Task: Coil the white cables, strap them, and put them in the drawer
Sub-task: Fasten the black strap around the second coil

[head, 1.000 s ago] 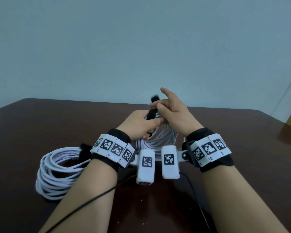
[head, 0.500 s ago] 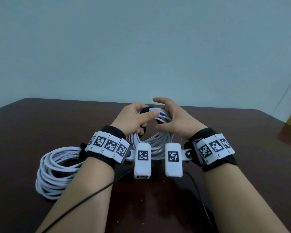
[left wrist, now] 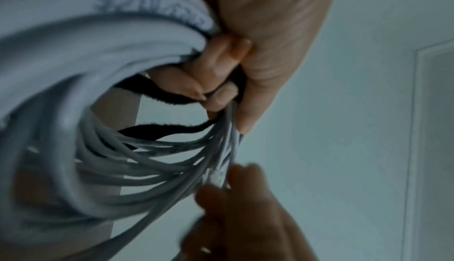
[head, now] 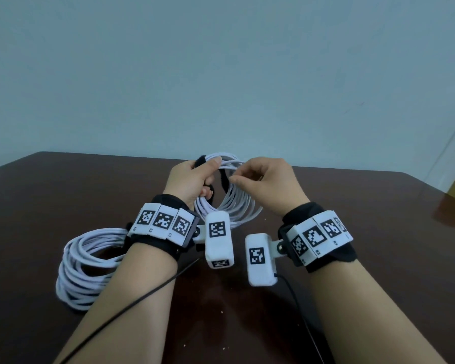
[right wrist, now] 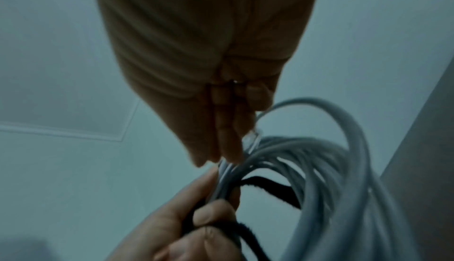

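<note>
White cable, wound into a coil (head: pixel 229 203), hangs upright between my two hands above the dark brown table (head: pixel 378 232). My left hand (head: pixel 189 179) has its grip wrapped round the top of the coil: thumb laid over the strands, fingers (left wrist: pixel 221 55) curled under them, and the black strap (left wrist: pixel 172 98) caught in the same hold. One length of the strap runs loose across the inside of the loop. My right hand (head: pixel 268 185) sits just beside the left at the top of the coil, its fingertips (right wrist: pixel 228 144) drawn together and pinching at the strands where a clear plug end (right wrist: pixel 253 139) shows; the right wrist view is blurred, so I cannot tell whether the plug itself or only the cable is between them. The bottom of the coil hangs low near my left wrist camera (head: pixel 218 237).

A second coil of white cable (head: pixel 84 269) lies flat on the table to my left, partly behind my left forearm, well apart from the one I hold. A thin black lead (head: pixel 132 306) crosses my left arm.
</note>
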### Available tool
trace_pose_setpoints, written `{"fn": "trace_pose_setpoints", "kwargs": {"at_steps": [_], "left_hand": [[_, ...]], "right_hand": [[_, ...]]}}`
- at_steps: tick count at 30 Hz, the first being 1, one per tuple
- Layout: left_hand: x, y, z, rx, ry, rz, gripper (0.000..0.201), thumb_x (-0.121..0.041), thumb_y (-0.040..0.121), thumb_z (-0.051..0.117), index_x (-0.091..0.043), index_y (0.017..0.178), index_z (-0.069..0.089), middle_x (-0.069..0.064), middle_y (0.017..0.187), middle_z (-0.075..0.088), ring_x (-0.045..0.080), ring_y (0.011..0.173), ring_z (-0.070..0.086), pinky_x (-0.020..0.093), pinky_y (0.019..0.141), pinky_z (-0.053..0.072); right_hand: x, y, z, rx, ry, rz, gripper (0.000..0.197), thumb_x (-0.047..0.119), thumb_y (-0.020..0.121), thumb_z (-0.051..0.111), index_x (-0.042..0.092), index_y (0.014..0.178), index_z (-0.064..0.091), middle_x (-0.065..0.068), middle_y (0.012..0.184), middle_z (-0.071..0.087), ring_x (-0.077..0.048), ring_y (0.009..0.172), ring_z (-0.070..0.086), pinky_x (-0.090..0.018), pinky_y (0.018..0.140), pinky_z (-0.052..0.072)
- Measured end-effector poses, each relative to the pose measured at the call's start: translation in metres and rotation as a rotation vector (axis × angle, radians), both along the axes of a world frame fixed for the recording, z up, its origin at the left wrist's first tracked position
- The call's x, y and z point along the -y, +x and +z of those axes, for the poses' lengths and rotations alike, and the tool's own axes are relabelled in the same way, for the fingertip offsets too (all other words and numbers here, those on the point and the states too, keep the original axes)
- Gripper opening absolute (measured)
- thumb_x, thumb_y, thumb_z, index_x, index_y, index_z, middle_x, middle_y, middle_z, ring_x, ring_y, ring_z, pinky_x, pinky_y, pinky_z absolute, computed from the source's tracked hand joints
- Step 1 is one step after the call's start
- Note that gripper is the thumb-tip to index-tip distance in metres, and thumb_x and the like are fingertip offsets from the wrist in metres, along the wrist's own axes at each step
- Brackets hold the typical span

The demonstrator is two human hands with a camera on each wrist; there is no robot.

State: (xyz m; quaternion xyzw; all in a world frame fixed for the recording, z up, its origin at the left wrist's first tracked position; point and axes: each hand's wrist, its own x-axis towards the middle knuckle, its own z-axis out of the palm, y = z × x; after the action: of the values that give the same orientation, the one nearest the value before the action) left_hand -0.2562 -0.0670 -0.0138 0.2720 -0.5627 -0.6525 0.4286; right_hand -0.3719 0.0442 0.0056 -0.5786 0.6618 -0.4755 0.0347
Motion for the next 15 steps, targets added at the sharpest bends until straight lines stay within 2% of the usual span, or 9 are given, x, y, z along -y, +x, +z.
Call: {"fn": "trace_pose_setpoints", "kwargs": {"at_steps": [2, 4, 5, 7, 8, 10, 11, 15], "left_hand": [[-0.002, -0.002, 0.001, -0.013, 0.02, -0.014, 0.019, -0.021, 0.087, 0.067, -0.009, 0.077, 0.056, -0.002, 0.048, 0.041, 0.006, 0.03, 0.028, 0.016, 0.035, 0.028], [-0.003, -0.003, 0.0, -0.012, 0.023, -0.014, 0.019, -0.02, 0.088, 0.066, -0.009, 0.077, 0.056, -0.002, 0.048, 0.041, 0.007, 0.03, 0.028, 0.016, 0.035, 0.028], [-0.003, -0.003, 0.0, -0.013, 0.028, -0.013, 0.019, -0.019, 0.088, 0.066, -0.009, 0.076, 0.055, -0.002, 0.048, 0.041, 0.007, 0.03, 0.027, 0.015, 0.035, 0.028], [-0.003, -0.004, 0.0, -0.025, 0.054, -0.019, 0.019, -0.019, 0.089, 0.065, -0.01, 0.075, 0.055, -0.002, 0.049, 0.041, 0.006, 0.03, 0.027, 0.015, 0.035, 0.027], [-0.004, -0.004, 0.0, -0.03, 0.068, -0.026, 0.019, -0.019, 0.089, 0.064, -0.011, 0.074, 0.055, -0.001, 0.049, 0.041, 0.006, 0.03, 0.027, 0.015, 0.034, 0.027], [-0.008, -0.005, 0.001, -0.022, 0.079, -0.049, 0.019, -0.02, 0.09, 0.063, -0.011, 0.075, 0.056, -0.002, 0.049, 0.042, 0.006, 0.03, 0.027, 0.015, 0.035, 0.028], [-0.01, -0.006, 0.001, -0.008, 0.072, -0.062, 0.018, -0.02, 0.09, 0.063, -0.011, 0.076, 0.057, -0.002, 0.048, 0.042, 0.006, 0.03, 0.027, 0.016, 0.035, 0.028], [-0.018, -0.014, 0.001, 0.055, 0.036, -0.095, 0.017, -0.022, 0.09, 0.063, -0.01, 0.079, 0.057, -0.002, 0.048, 0.043, 0.006, 0.031, 0.028, 0.017, 0.037, 0.031]], "right_hand": [[0.003, 0.003, -0.003, -0.072, 0.118, -0.033, 0.02, 0.018, 0.083, 0.068, 0.016, 0.103, 0.072, 0.003, 0.095, 0.072, -0.004, 0.086, 0.063, -0.017, 0.084, 0.047], [0.005, 0.006, -0.005, -0.139, 0.151, -0.077, 0.031, 0.019, 0.086, 0.064, 0.017, 0.117, 0.066, 0.003, 0.112, 0.069, -0.005, 0.1, 0.061, -0.009, 0.086, 0.038], [0.007, 0.008, -0.006, -0.162, 0.154, -0.091, 0.033, 0.02, 0.087, 0.062, 0.017, 0.119, 0.064, 0.003, 0.115, 0.068, -0.007, 0.104, 0.06, -0.01, 0.086, 0.037], [0.011, 0.01, -0.009, -0.239, 0.208, -0.116, 0.031, 0.022, 0.089, 0.058, 0.017, 0.119, 0.063, 0.0, 0.109, 0.068, -0.015, 0.102, 0.06, -0.021, 0.088, 0.043], [0.012, 0.012, -0.011, -0.285, 0.264, -0.127, 0.029, 0.023, 0.089, 0.056, 0.016, 0.117, 0.062, -0.001, 0.1, 0.067, -0.018, 0.095, 0.06, -0.027, 0.083, 0.046], [0.016, 0.013, -0.015, -0.326, 0.368, -0.144, 0.027, 0.023, 0.09, 0.052, 0.014, 0.115, 0.058, 0.0, 0.084, 0.06, -0.019, 0.081, 0.057, -0.029, 0.07, 0.045], [0.018, 0.012, -0.017, -0.326, 0.401, -0.147, 0.027, 0.024, 0.09, 0.051, 0.014, 0.115, 0.056, 0.0, 0.082, 0.058, -0.019, 0.078, 0.056, -0.029, 0.067, 0.044], [0.02, 0.005, -0.022, -0.263, 0.432, -0.146, 0.037, 0.028, 0.089, 0.051, 0.021, 0.126, 0.05, -0.003, 0.105, 0.064, -0.021, 0.091, 0.061, -0.032, 0.076, 0.049]]}}
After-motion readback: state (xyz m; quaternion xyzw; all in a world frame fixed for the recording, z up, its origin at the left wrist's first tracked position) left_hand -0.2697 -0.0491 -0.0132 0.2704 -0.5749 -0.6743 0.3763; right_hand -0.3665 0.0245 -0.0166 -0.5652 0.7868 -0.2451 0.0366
